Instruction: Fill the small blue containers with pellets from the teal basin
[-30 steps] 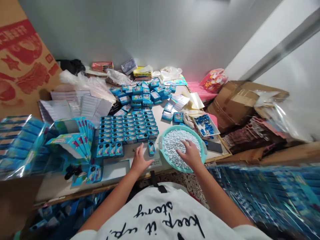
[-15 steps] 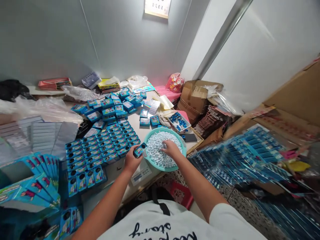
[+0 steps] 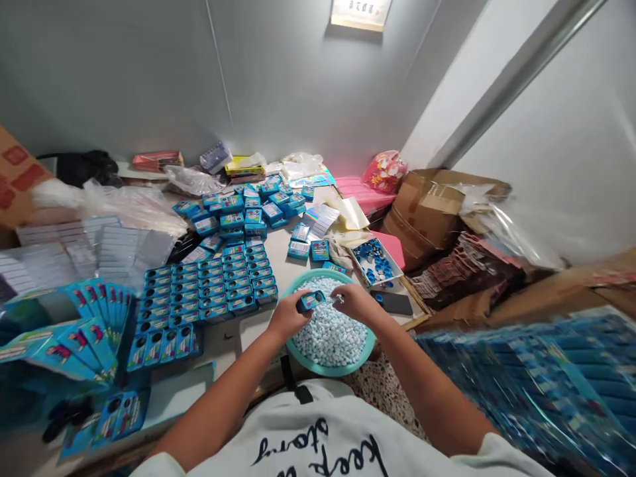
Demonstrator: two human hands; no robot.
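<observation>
In the head view, the left hand (image 3: 288, 317) holds a small blue box (image 3: 312, 301) just above centre-right of the frame's lower half, its fingers wrapped around the box's left end. The box's long axis runs nearly sideways, right end slightly higher; the end with the dark round spot points toward the right hand (image 3: 358, 303). That hand's thumb and fingers are drawn together, pinching a few small pale bits; how many, I cannot tell.

Both hands hover over a turquoise basin (image 3: 332, 371) filled with white pellets (image 3: 338, 344). Left of the basin, rows of boxes (image 3: 213, 285) crowd close to the left forearm. A loose heap of boxes (image 3: 243, 212) lies toward upper centre. Right of the basin are blue pieces (image 3: 375, 262) in a tray and a dark flat slab (image 3: 397, 303); blurred wrapped packs (image 3: 536, 371) fill the lower right.
</observation>
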